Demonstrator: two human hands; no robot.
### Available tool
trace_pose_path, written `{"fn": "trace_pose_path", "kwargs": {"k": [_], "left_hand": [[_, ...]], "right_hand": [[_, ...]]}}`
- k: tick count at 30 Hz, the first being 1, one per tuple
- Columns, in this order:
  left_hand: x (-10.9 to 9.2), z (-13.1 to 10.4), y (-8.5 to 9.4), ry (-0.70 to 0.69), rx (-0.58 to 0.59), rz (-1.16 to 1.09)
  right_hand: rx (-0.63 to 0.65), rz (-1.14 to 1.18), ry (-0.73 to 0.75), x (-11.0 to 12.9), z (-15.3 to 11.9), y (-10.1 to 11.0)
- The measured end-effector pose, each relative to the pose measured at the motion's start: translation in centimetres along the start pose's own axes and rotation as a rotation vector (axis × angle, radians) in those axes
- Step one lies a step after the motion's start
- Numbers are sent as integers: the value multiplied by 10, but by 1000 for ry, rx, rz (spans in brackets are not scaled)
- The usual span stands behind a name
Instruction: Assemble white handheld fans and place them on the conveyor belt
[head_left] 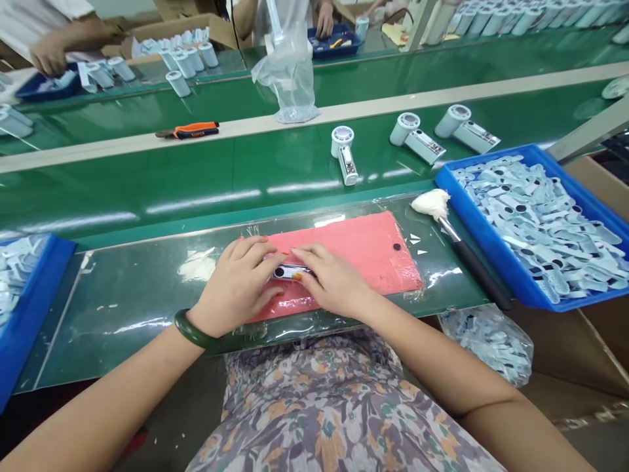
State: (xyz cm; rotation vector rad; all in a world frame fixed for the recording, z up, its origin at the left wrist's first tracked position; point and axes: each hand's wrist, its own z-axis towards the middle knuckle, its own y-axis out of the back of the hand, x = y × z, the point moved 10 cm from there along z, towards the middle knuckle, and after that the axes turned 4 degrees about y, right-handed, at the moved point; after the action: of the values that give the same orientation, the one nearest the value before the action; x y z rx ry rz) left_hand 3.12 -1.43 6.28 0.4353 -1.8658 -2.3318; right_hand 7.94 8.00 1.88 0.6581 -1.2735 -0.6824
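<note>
Both of my hands meet over a pink mat on the work surface. Between them lies a small pale-blue part with a black dot near its left end and a shiny edge. My left hand, with a green bangle on the wrist, has its fingers curled round the part's left end. My right hand pinches the right end between thumb and fingers. A loose black dot sits on the mat's right side, with small white triangular scraps just beyond it.
A blue tray of pale parts stands right, beside a black-handled tool with a white wrapped head. Another blue tray is left. Pale-blue devices, orange pliers and a plastic bag lie ahead. Other people's hands work across the line.
</note>
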Motion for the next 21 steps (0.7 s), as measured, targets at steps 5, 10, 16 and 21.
{"fn": "trace_pose_path", "kwargs": {"k": [5, 10, 16, 21], "left_hand": [[24, 13, -7, 81, 69, -106], [34, 31, -9, 76, 129, -174], [24, 59, -6, 35, 171, -201], [16, 77, -6, 5, 197, -227]], "right_hand": [[-117, 158, 13, -16, 0, 16], [-328, 7, 60, -11, -12, 43], [-433, -221, 167, 8, -6, 52], [-610, -43, 190, -5, -12, 73]]}}
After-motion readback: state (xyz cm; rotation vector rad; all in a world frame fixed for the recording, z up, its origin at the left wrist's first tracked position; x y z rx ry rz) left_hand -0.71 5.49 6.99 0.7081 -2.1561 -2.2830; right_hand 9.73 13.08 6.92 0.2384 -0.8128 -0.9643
